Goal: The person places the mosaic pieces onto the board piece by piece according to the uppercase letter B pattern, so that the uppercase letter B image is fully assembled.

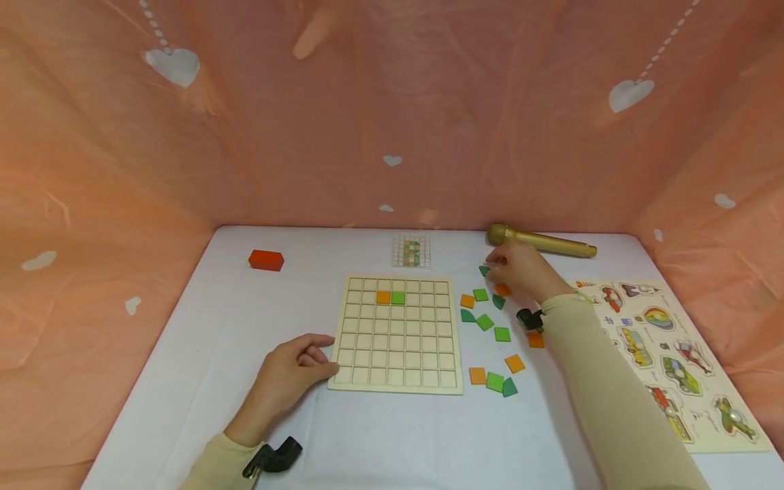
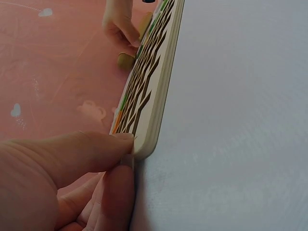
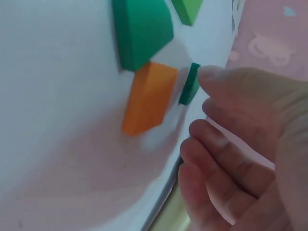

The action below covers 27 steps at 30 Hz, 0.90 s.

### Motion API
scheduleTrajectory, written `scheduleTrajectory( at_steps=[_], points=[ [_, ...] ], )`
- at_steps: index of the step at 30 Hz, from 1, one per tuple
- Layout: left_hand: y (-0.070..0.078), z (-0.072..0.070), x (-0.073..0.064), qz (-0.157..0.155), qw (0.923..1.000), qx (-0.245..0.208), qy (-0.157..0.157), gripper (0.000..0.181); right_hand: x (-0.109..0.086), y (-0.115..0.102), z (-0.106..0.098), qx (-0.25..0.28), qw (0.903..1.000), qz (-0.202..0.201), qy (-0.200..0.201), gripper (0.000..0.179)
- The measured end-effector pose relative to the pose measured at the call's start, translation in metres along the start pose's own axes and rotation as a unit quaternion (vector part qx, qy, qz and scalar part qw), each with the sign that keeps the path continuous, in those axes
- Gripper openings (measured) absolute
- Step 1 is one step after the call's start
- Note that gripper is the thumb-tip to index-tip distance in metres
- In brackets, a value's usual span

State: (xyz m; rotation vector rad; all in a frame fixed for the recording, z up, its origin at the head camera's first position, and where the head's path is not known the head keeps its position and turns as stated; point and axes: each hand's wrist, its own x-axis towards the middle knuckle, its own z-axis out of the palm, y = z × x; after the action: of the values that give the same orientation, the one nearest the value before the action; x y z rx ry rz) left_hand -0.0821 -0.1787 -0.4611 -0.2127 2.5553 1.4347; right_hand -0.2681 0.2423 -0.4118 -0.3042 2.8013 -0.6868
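Note:
Beside the pale wooden grid board (image 1: pixel 395 340), my left hand (image 1: pixel 290 371) touches the left edge with thumb and forefinger extended. The left wrist view shows that thumb (image 2: pixel 96 153) against the rim near a corner. An orange square tile (image 1: pixel 383 297) and a light green square tile (image 1: pixel 398 298) sit side by side in the upper grid. My right hand (image 1: pixel 520 269) is over the far end of the loose tiles. Its thumb tip is at a dark green curved-edge tile (image 3: pixel 190 84), and the fingers are bent, not visibly closed round it.
Loose orange, light green and dark green tiles (image 1: pixel 502 334) lie right of the board. A small pattern card (image 1: pixel 412 252) lies behind it. A gold microphone (image 1: pixel 545 241) lies beyond my right hand, a picture puzzle board (image 1: pixel 667 361) at right, a red block (image 1: pixel 266 260) at back left.

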Motion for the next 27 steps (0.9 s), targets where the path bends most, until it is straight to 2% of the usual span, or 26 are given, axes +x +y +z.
scheduleTrajectory(
  at_steps=[4, 9, 16, 19, 27],
  points=[
    [-0.001, 0.0, 0.0, -0.001, 1.0, -0.003, 0.0, 0.045, 0.003, 0.001, 0.005, -0.01, 0.9998, -0.005, -0.015, 0.03],
    [0.0, 0.0, 0.0, 0.002, 1.0, -0.007, 0.0, 0.045, 0.006, 0.001, 0.008, -0.031, 0.9994, -0.012, -0.009, 0.027],
    [0.0, 0.0, 0.0, 0.0, 1.0, -0.001, 0.001, 0.045, 0.002, -0.002, 0.009, -0.026, 0.9995, 0.001, -0.016, 0.025],
    [0.0, 0.0, 0.0, -0.001, 1.0, -0.001, 0.001, 0.045, 0.001, -0.007, 0.01, -0.028, 0.9995, 0.0, -0.016, 0.026],
    [0.001, 0.0, 0.0, -0.003, 1.0, -0.001, 0.0, 0.045, 0.0, -0.03, 0.02, -0.045, 0.9985, -0.032, 0.003, 0.025]
  ],
)
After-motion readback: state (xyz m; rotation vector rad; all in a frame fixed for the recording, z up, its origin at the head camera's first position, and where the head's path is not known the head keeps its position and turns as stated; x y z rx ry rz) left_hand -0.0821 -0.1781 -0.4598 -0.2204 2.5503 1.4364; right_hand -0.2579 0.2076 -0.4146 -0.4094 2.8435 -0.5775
